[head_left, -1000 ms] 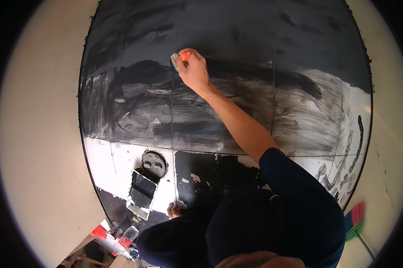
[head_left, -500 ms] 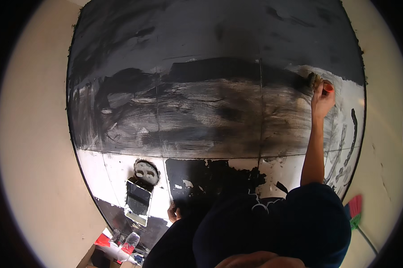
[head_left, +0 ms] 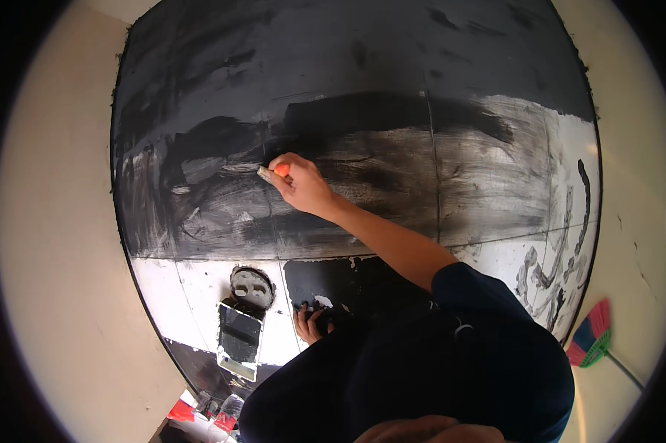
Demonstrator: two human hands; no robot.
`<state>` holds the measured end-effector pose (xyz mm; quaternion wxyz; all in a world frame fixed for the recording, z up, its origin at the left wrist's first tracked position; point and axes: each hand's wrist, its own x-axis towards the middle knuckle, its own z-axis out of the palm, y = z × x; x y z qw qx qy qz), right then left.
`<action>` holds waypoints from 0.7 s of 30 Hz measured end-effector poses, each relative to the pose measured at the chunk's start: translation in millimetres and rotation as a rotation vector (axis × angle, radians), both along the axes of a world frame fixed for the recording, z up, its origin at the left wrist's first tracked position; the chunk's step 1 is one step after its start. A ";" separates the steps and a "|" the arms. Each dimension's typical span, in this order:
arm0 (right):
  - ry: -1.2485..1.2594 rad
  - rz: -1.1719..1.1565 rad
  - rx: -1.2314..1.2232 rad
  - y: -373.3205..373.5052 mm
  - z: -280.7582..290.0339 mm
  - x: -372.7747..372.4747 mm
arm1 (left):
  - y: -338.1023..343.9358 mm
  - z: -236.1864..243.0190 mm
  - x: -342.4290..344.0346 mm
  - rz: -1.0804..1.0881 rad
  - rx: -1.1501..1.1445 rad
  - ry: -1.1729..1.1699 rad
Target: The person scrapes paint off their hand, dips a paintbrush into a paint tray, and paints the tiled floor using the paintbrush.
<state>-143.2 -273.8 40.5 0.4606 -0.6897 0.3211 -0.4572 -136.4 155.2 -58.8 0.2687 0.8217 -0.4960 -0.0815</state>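
My right hand (head_left: 300, 184) is closed around an orange-handled brush (head_left: 274, 172), its head against the streaked, dark-coated tiled surface (head_left: 362, 166) left of centre. Lower down, my left hand (head_left: 311, 323) lies with fingers spread on a dark patch (head_left: 348, 284) with flaking edges. Just left of it is a pale rectangular tray (head_left: 237, 367) with dark material inside, touching or very near a round, crusted grey fitting with two holes (head_left: 252, 284). The top of the surface is evenly dark grey; the lower band and right edge show white with black smears.
Beige walls (head_left: 60, 207) border both sides. A pink, blue and green broom (head_left: 591, 332) leans at the lower right. At the bottom left are a plastic bottle with a red label (head_left: 228, 413) and a red and white item (head_left: 179, 410). My dark-clothed body covers the lower middle.
My right hand swung out to the right half a second ago and is now back left of centre, lower than a second ago. My left hand's fingers show more, a little higher up.
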 end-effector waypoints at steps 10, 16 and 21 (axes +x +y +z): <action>0.492 -0.963 -0.275 -44.8 -3.0 -406.1 | -13.2 26.5 2.2 0.057 0.008 0.054; 0.993 -1.055 -0.316 -29.9 -2.5 -421.7 | -16.0 24.9 2.6 0.074 0.015 0.084; 0.614 -0.503 -0.315 -12.5 1.9 -192.2 | -11.7 32.8 2.6 0.061 0.073 0.158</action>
